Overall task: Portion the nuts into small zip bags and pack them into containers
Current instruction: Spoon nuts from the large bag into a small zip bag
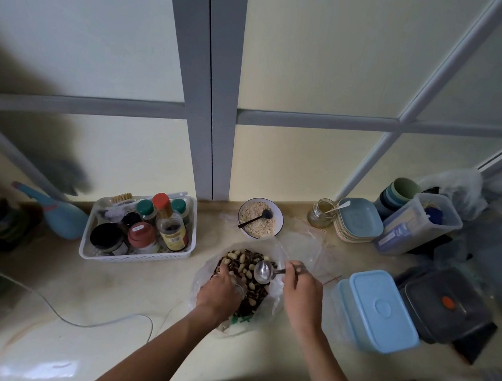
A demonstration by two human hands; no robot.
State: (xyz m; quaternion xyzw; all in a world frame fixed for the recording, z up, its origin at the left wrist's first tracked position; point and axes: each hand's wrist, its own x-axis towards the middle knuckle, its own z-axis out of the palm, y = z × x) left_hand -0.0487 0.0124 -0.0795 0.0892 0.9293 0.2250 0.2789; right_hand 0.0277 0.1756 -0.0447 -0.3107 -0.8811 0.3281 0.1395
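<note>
Fingers of the right hand [302, 287] pinched the handle of a metal scoop [263, 271], its bowl over the mixed nuts [245, 268]. Left hand [219, 290] gripped the clear plastic bag [264, 314] holding them, beside a blue-lidded container [380, 310].
</note>
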